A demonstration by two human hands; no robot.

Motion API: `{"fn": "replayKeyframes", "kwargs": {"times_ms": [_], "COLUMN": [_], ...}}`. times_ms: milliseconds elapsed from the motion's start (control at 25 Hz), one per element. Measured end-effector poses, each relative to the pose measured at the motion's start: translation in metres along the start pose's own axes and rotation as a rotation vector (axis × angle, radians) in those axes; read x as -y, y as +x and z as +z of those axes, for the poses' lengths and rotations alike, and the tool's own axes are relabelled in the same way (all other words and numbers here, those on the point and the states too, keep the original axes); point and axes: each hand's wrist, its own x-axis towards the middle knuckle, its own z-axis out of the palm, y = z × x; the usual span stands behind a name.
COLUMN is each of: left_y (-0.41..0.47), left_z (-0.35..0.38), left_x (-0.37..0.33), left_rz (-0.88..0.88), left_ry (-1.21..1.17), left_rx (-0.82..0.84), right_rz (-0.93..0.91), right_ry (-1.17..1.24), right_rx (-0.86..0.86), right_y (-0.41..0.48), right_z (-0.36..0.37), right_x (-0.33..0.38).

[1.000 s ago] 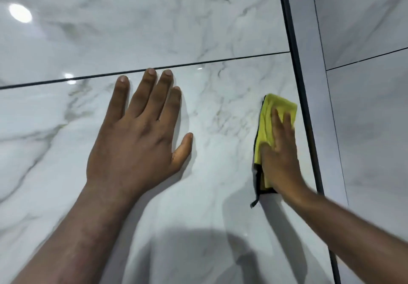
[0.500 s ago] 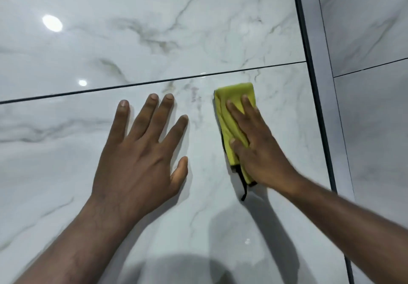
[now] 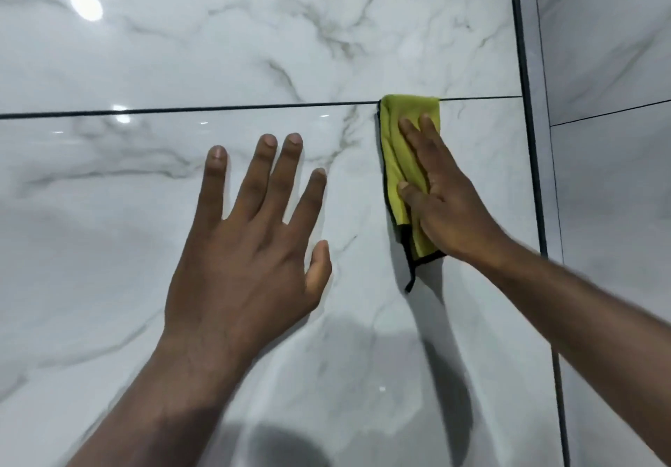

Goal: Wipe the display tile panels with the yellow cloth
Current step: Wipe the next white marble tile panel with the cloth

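A glossy white marble-look tile panel (image 3: 109, 230) fills the view, with a second panel (image 3: 218, 38) above it across a dark horizontal joint. My right hand (image 3: 443, 197) lies flat on the folded yellow cloth (image 3: 394, 161), pressing it against the lower panel; the cloth's top edge reaches the joint, and a black trim hangs below it. Flat on the lower panel to the left of the cloth rests my left hand (image 3: 247, 248), fingers spread, holding nothing.
A dark vertical strip (image 3: 526, 139) borders the panels on the right, with a narrow pale band and further grey marble panels (image 3: 617, 212) beyond it. Ceiling lights reflect at the upper left (image 3: 85, 4). Shadows fall on the lower panel.
My right hand slid the yellow cloth left from the right border, then up to the horizontal joint. My left hand stayed flat on the panel, fingers spreading a little wider.
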Motion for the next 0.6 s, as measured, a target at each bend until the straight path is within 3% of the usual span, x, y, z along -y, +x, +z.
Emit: {"fn": "replayKeyframes", "kwargs": {"times_ms": [160, 240, 320, 360, 440, 520, 600], "left_y": [-0.004, -0.002, 0.0, 0.001, 0.002, -0.001, -0.003], "left_z": [0.0, 0.0, -0.002, -0.001, 0.002, 0.004, 0.002], "left_x": [-0.002, -0.001, -0.004, -0.004, -0.004, -0.004, -0.004], "left_rz": [-0.017, -0.025, -0.019, -0.02, -0.017, -0.017, -0.022], "left_ry": [-0.033, -0.03, -0.038, -0.038, -0.024, 0.005, 0.029], "left_rx": [0.015, 0.025, 0.052, 0.054, 0.052, 0.048, 0.03], "right_rz": [0.179, 0.025, -0.21, -0.236, -0.116, 0.163, 0.191], "right_ry": [-0.018, -0.022, -0.053, -0.049, 0.023, 0.113, 0.078], "right_rx": [-0.043, 0.024, 0.046, 0.006, -0.135, -0.229, -0.2], "right_y": [-0.062, -0.072, -0.031, -0.006, 0.005, -0.043, -0.09], "right_z": [0.032, 0.04, 0.027, 0.018, 0.019, 0.049, 0.073], "right_x": [-0.025, -0.012, 0.0, -0.002, -0.018, -0.024, -0.006]}}
